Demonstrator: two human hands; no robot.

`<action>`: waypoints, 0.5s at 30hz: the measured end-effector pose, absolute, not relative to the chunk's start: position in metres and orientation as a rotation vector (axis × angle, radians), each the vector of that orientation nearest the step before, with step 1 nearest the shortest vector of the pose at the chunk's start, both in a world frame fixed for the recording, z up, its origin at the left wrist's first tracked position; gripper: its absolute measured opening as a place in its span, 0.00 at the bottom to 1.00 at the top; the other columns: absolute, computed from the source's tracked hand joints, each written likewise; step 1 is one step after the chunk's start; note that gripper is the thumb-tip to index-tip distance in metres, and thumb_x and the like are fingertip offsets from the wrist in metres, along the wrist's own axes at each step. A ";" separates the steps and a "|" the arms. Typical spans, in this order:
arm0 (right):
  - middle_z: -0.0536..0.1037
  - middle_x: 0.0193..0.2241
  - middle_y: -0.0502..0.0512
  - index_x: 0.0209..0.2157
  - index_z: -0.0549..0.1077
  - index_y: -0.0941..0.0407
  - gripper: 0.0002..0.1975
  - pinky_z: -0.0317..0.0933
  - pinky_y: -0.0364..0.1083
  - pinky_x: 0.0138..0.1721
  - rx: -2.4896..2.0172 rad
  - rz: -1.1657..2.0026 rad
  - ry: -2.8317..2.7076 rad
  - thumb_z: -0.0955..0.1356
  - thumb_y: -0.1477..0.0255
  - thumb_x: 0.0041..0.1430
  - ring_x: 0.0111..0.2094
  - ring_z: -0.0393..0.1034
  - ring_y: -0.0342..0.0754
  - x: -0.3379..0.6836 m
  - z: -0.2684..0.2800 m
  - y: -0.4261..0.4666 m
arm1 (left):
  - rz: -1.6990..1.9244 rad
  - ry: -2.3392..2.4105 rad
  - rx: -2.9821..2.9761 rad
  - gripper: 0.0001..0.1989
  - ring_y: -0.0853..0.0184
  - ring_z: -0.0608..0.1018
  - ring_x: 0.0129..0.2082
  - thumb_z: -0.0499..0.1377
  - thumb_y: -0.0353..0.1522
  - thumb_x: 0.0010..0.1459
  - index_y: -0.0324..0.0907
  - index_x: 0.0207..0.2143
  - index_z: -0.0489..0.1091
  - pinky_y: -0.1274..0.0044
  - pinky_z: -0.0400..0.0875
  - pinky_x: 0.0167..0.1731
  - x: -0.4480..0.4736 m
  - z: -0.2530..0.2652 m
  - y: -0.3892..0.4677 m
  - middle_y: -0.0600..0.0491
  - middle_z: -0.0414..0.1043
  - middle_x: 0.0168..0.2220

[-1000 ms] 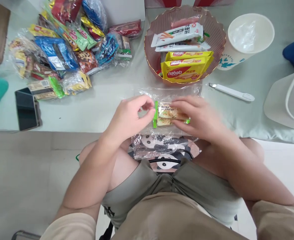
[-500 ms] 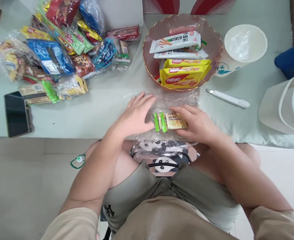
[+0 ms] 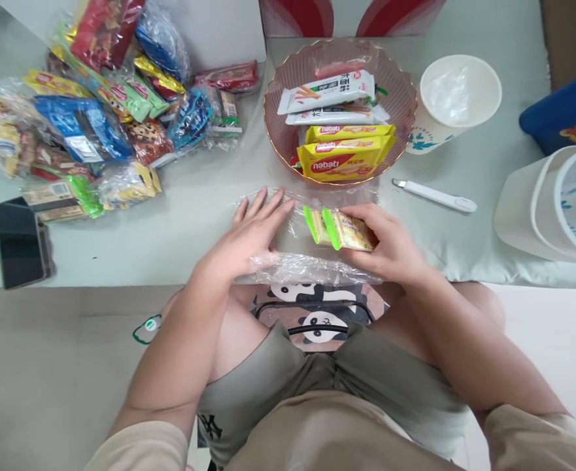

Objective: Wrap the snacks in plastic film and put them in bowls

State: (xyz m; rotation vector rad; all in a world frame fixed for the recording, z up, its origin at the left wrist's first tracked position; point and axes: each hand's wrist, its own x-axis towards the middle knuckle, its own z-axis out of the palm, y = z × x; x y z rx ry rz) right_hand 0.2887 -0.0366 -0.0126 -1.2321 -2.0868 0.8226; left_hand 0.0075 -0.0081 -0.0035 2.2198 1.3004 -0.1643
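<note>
My right hand (image 3: 388,239) is closed around soda biscuit packets (image 3: 354,232), small yellow packs with bright green ends, held tilted above the table. Beneath them a clear plastic bag (image 3: 300,267) lies flattened near the table's front edge. On its left side rests my left hand (image 3: 248,235), its fingers stretched out and spread over the plastic. Just beyond both hands stands a pink ribbed glass bowl (image 3: 275,131) with a gold rim. Yellow Nabati wafer packs (image 3: 344,160) and white stick-shaped packets (image 3: 327,91) lie inside it.
A heap of wrapped snacks (image 3: 86,124) covers the back left, with a phone (image 3: 20,242) before it. A white-handled cutter (image 3: 435,195) lies right of the bowl. Paper cup (image 3: 425,140) with plastic inside, white bins (image 3: 527,209) and a blue container (image 3: 567,111) stand at the right.
My right hand has lifted and tilted the biscuit packets off the plastic. My left hand has flattened out on the bag's left side. The whole view has shifted slightly.
</note>
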 end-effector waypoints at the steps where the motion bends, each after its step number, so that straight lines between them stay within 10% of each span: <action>1: 0.80 0.51 0.62 0.55 0.73 0.53 0.24 0.70 0.57 0.52 -1.227 0.846 -2.038 0.71 0.63 0.58 0.50 0.76 0.58 0.289 -0.013 -0.037 | -0.179 1.315 2.217 0.52 0.44 0.37 0.78 0.63 0.26 0.51 0.48 0.76 0.44 0.46 0.37 0.74 0.008 -0.003 -0.008 0.46 0.34 0.79; 10: 0.81 0.46 0.53 0.44 0.76 0.45 0.22 0.73 0.62 0.49 -1.019 1.331 -0.967 0.72 0.47 0.52 0.47 0.78 0.60 0.307 -0.012 -0.030 | -0.211 1.398 2.230 0.49 0.42 0.39 0.78 0.61 0.24 0.51 0.43 0.75 0.49 0.45 0.39 0.73 0.011 0.007 -0.007 0.43 0.35 0.79; 15: 0.79 0.53 0.53 0.42 0.77 0.45 0.25 0.74 0.62 0.49 -0.946 1.455 -0.734 0.72 0.45 0.48 0.52 0.76 0.60 0.317 0.009 -0.025 | 0.343 1.469 2.318 0.34 0.42 0.56 0.75 0.63 0.30 0.52 0.45 0.63 0.68 0.46 0.51 0.72 0.010 0.001 -0.007 0.43 0.59 0.72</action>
